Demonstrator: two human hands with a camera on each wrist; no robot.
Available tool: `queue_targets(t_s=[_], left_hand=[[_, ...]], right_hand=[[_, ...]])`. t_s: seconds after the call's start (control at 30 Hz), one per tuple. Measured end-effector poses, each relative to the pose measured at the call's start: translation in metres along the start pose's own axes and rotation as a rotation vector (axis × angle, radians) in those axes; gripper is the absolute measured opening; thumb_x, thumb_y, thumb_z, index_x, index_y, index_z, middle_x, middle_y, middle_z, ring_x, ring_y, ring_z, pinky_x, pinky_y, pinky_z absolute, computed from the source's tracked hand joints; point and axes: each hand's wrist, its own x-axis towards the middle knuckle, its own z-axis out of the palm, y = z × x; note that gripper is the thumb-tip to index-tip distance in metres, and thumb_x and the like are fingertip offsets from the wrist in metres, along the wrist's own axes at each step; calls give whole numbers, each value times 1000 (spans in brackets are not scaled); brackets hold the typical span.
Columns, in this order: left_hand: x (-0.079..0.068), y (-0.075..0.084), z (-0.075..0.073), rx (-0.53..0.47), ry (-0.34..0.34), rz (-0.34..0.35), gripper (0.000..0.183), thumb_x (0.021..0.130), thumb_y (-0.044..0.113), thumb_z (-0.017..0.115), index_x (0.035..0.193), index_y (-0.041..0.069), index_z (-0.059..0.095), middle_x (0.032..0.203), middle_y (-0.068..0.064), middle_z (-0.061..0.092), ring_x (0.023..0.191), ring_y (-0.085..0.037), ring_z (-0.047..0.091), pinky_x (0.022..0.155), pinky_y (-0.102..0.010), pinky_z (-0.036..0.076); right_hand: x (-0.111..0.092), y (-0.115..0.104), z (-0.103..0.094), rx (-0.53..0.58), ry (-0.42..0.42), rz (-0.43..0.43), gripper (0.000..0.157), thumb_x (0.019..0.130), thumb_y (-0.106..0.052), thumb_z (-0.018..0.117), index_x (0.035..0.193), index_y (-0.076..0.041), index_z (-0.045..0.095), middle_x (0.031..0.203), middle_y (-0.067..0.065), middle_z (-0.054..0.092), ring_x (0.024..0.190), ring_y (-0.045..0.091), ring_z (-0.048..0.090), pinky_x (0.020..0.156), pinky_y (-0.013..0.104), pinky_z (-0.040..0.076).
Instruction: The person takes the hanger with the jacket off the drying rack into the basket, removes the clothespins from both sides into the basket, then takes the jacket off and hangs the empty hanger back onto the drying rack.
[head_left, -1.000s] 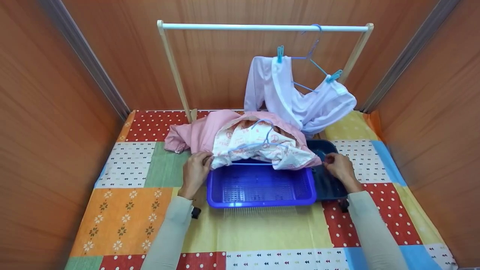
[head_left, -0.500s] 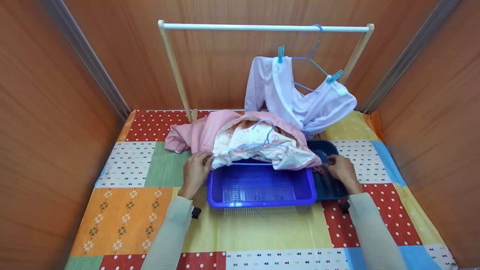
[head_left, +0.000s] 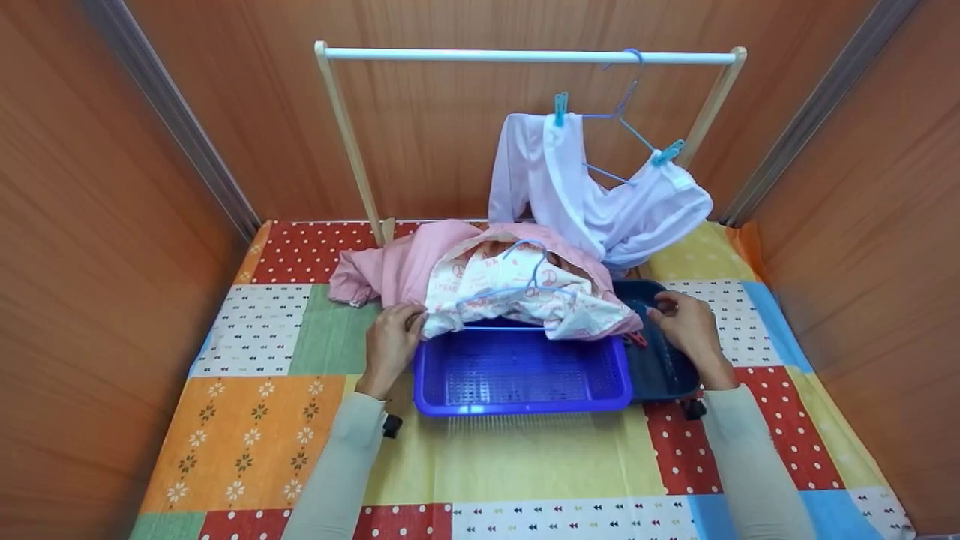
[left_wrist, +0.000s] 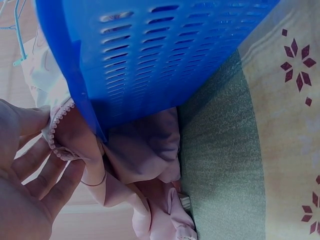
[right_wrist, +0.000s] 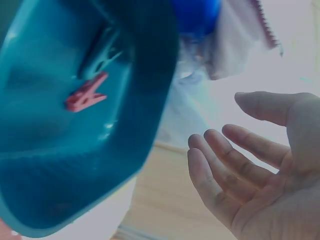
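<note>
In the head view a pink garment with a white printed lining lies across the back of the blue basket. A blue hanger rests on the lining. My left hand pinches the garment's left edge; the left wrist view shows its lacy trim between thumb and fingers. Over the dark teal tub, my right hand holds nothing, its fingers apart and loosely bent in the right wrist view. Inside the tub are a red clothespin and a teal clothespin.
Behind stands a rack with a white bar and wooden legs. From it a white garment hangs on a blue hanger, held by teal clothespins. Wood-grain panels enclose the patchwork cloth on three sides.
My right hand has moved slightly right, away from the garment's right corner. A red clothespin now shows in the tub below that corner. My left hand keeps its place on the garment.
</note>
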Motion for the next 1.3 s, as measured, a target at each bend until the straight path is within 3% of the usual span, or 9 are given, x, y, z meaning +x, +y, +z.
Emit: queue_targets(t_s=[0.27, 0.57, 0.73, 0.93, 1.3], left_hand=[[0, 0, -1, -7, -20, -3, 8, 87, 14, 74, 93, 11, 77, 91, -4, 75, 90, -27, 71, 77, -47, 54], [1, 0, -1, -3, -1, 4, 8, 85, 14, 75, 92, 10, 77, 89, -6, 75, 87, -28, 71, 75, -47, 53], [1, 1, -1, -7, -10, 3, 9, 86, 15, 75, 93, 10, 77, 90, -6, 75, 87, -28, 70, 75, -47, 54], [0, 1, -1, -7, -13, 3, 9, 87, 15, 74, 94, 11, 76, 91, -5, 75, 87, -28, 70, 75, -48, 54], [0, 1, -2, 19, -35, -21, 9, 87, 15, 73, 95, 12, 77, 92, -5, 75, 90, -28, 71, 76, -48, 54]], right_hand=[[-6, -20, -10, 22, 96, -81, 34, 91, -21, 68, 117, 1, 66, 105, 23, 71, 91, 37, 71, 79, 52, 55], [-9, -46, -16, 96, 139, -135, 32, 89, -19, 70, 114, 1, 68, 104, 22, 71, 93, 37, 71, 82, 52, 56], [-11, -61, -12, 150, 149, -221, 28, 86, -13, 73, 111, 1, 70, 99, 20, 73, 88, 34, 71, 79, 48, 57], [-11, -71, -3, 136, 187, -351, 25, 84, -9, 76, 107, 0, 72, 97, 16, 73, 89, 30, 69, 77, 44, 55], [-8, -87, 12, 127, 153, -444, 22, 81, -7, 75, 102, -2, 73, 99, 15, 73, 91, 31, 69, 83, 45, 51]])
